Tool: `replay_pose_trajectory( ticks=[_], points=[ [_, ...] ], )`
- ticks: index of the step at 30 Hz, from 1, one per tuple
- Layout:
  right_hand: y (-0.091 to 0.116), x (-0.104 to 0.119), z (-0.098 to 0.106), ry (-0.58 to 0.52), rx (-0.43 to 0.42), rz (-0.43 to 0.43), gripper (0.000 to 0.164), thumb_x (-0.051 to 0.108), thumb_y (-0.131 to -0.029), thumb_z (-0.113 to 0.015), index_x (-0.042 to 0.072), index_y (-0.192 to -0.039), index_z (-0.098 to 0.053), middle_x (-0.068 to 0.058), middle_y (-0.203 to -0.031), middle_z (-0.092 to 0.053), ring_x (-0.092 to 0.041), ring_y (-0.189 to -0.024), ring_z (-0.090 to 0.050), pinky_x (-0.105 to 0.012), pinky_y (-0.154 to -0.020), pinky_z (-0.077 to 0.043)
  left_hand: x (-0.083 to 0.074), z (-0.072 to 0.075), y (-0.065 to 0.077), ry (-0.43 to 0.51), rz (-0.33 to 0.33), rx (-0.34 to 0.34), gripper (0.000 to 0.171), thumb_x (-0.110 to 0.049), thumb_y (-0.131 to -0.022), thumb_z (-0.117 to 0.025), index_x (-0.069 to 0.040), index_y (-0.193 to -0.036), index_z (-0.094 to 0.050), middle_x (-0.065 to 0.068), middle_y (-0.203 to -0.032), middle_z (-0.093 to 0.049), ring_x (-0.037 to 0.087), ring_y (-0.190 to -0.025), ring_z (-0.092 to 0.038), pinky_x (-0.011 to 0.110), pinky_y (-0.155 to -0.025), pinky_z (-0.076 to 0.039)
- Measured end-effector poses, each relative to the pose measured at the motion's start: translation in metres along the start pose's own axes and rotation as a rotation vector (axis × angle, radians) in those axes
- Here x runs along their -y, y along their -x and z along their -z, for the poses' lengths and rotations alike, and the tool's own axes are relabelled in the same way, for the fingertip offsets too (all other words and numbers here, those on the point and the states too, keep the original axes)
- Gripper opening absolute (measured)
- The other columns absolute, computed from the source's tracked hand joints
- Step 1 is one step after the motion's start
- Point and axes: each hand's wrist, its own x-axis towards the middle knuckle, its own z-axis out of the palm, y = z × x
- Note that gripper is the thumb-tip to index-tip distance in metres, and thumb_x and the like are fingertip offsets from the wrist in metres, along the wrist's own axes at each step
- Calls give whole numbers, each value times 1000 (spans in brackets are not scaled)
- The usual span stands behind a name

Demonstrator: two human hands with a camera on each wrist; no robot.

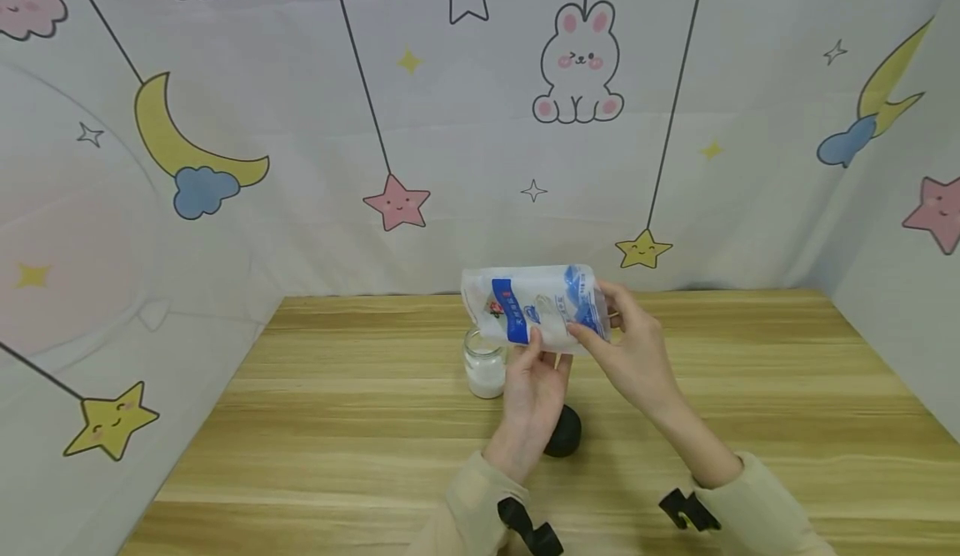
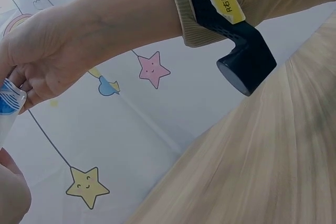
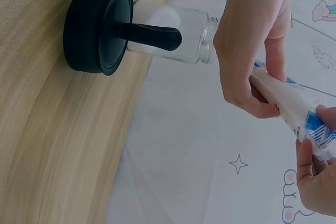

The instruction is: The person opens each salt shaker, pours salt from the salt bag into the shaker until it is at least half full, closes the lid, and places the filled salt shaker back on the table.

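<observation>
A white plastic pouch (image 1: 553,299) with blue print lies on its side in the air, held by both hands. My left hand (image 1: 534,398) pinches its lower edge near the middle, thumb on the front. At the pouch's right end my right hand (image 1: 637,360) grips it between thumb and fingers. Below the pouch's left end stands an open glass jar (image 1: 486,377), partly filled with something white. A black round lid (image 3: 89,27) with a black handle-like piece sits on the table near the jar, half hidden behind my left wrist in the head view.
The wooden table (image 1: 330,423) reaches back to a white cloth backdrop (image 1: 465,114) printed with stars, moons and rabbits. Cloth also hangs along both sides. A black wrist device (image 2: 247,61) is strapped over my right sleeve.
</observation>
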Motion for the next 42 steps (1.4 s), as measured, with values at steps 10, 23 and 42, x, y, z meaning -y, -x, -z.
replay_pose_trajectory(
  ticks=[10,23,42],
  points=[
    [-1,1,3,4,39,-45,54,13,-83,-75,6,-131,-52,-14,-104,-67,-25,-88,-63,-21,-74,-51,0,-1,0,45,6,-16,34,-17,-99,-51,-18,-132,-43,-5,-118,-63,9,-111,-58,28,-106,-43],
    [-1,1,2,6,26,-16,53,12,-83,-74,5,-131,-52,-13,-103,-68,-22,-86,-62,-23,-74,-51,0,-1,1,37,10,-14,34,-17,-99,-51,-18,-132,-43,-4,-118,-63,9,-112,-57,28,-109,-41],
    [-1,1,0,-5,-13,27,49,9,-83,-75,4,-127,-55,-11,-100,-70,-16,-83,-60,-20,-74,-50,0,-1,0,28,2,-6,39,-18,-98,-53,-20,-136,-42,-5,-123,-61,8,-114,-56,29,-112,-38]
  ],
)
